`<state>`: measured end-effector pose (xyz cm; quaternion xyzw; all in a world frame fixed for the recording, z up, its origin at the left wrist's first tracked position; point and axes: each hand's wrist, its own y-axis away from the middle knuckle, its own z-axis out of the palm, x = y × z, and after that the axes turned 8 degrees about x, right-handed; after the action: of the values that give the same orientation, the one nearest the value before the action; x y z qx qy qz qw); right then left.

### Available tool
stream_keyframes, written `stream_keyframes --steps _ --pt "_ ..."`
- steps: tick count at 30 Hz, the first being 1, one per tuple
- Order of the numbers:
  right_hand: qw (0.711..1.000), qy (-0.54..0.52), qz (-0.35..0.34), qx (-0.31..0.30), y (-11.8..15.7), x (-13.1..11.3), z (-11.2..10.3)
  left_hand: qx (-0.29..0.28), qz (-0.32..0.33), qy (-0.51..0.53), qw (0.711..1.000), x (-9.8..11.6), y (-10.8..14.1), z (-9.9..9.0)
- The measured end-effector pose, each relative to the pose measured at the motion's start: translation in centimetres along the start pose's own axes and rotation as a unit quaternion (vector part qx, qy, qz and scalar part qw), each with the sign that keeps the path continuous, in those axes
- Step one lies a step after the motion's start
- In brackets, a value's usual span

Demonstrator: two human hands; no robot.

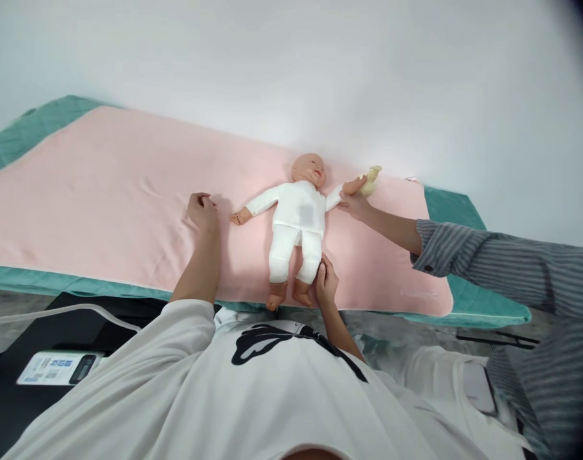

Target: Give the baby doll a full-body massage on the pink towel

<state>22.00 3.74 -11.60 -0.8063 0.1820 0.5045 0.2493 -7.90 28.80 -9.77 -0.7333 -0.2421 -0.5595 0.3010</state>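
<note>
A baby doll (pixel 298 207) in a white top and white trousers lies face up on a pink sheet (pixel 128 172), its bare feet towards me. My left hand (pixel 202 211) rests on the sheet to the left of the doll, fingers curled in, with nothing visible in them. Beside the doll's leg on the right is my right hand (pixel 326 282), thumb and fingers slightly apart, its fingertips against or very close to the trouser leg. Another person's hand (pixel 356 206) holds the doll's arm on the right. A pale yellow object (pixel 371 181), perhaps a toy, lies by the doll's hand.
The pink sheet covers a green quilted pad (pixel 464 294) that runs along a white wall (pixel 291 70). A striped sleeve (pixel 483 255) reaches in from the right. At lower left, a white device (pixel 59 368) with a dark display sits on a black surface, near a pale cable (pixel 80 308).
</note>
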Motion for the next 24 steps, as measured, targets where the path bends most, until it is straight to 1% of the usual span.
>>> stream_keyframes --steps 5,17,24 --pt "0.999 0.011 -0.035 0.033 -0.1 0.7 0.4 -0.001 -0.002 -0.010 1.000 0.1 0.1 0.0" --pt "0.998 0.025 -0.044 0.033 0.1 1.3 0.5 -0.004 0.003 -0.016 1.000 -0.7 -0.2 0.3" --pt "0.998 0.033 -0.053 0.030 0.1 1.6 0.4 -0.002 0.024 -0.011 1.000 -1.2 -0.5 0.4"
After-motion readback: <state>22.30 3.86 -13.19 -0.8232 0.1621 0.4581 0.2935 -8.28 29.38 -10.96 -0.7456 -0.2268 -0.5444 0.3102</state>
